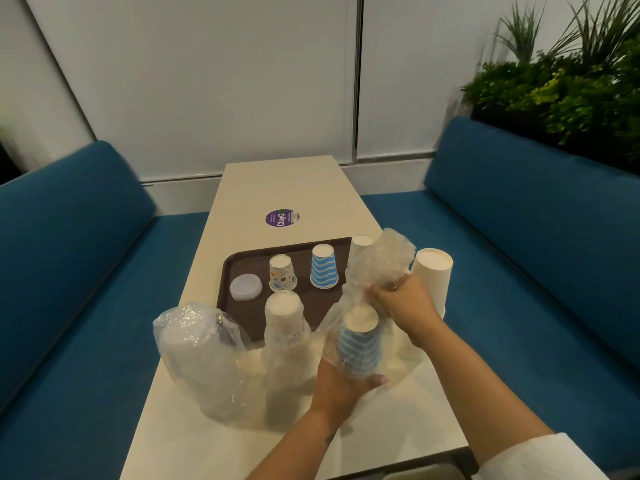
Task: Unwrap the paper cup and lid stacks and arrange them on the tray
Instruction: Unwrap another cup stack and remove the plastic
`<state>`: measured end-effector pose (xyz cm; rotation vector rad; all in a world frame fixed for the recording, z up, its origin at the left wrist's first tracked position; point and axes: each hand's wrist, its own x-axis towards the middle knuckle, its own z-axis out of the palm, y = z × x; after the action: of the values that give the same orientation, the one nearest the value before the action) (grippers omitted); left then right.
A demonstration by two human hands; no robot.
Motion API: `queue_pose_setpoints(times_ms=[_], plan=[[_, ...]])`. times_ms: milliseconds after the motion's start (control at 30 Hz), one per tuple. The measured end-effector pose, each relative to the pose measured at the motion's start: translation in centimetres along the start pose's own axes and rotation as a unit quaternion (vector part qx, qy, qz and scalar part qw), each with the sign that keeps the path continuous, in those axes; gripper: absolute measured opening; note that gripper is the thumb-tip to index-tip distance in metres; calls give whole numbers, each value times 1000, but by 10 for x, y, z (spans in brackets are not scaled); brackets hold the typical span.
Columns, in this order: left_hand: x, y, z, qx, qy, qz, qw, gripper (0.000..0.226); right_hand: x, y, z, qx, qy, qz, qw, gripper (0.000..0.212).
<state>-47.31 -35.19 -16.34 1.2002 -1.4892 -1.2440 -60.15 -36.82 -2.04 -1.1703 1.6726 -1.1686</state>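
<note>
Blue benches (69, 258) flank a pale table (287, 188). Left hand (341, 382) grips the blue-striped cup stack (360, 344) from below; right hand (403, 303) pinches its plastic wrap (384, 261) above (bunched, clear). Beyond both hands lies the brown tray (249, 265).

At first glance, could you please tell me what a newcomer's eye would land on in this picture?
Most likely the two hands at the near centre: the left hand grips a blue-striped cup stack from below while the right hand pulls its clear plastic wrap upward. Behind them, a brown tray holds a striped cup, a patterned cup and a lid.
</note>
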Motion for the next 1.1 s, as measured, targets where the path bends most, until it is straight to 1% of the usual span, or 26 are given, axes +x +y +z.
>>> queue_pose_setpoints(times_ms=[100, 200, 400, 467, 567, 633, 700, 733, 800, 867, 933, 1000, 1100], plan=[[4, -2, -5, 16, 5, -10, 1000, 89, 4, -3, -4, 15, 52, -19, 998, 17], [5, -3, -9, 15, 6, -16, 1000, 90, 7, -8, -7, 7, 83, -27, 996, 16], [5, 4, -14, 31, 10, -15, 999, 93, 10, -16, -4, -18, 105, -67, 992, 9], [7, 4, -14, 41, 12, -20, 999, 94, 12, -19, -5, -16, 114, -77, 990, 10], [8, 7, -13, 61, 6, -11, 998, 92, 14, -27, -7, 17, 93, -92, 991, 22], [9, 5, -12, 90, -2, -20, 996, 90, 16, -31, -8, 12, 55, -101, 993, 28], [11, 5, -12, 119, -18, -28, 992, 78, 16, -35, -8, 20, 6, -80, 997, 33], [11, 6, -12, 126, -20, -34, 991, 72, 16, -37, -7, 48, -12, -64, 997, 34], [12, 9, -12, 110, -13, -40, 993, 67, 16, -43, -6, 107, -17, -39, 993, 30], [13, 12, -12, 95, -15, -37, 995, 60, 19, -49, -7, 132, 1, -32, 991, 27], [13, 18, -13, 105, -16, -42, 993, 66, 23, -53, -10, 152, 12, -52, 987, 16], [16, 17, -15, 145, -16, -44, 988, 80, 27, -57, -13, 168, 16, -78, 983, 8], [20, 17, -21, 197, -62, -88, 974, 96, 31, -64, -16, 191, 22, -97, 977, 21]])
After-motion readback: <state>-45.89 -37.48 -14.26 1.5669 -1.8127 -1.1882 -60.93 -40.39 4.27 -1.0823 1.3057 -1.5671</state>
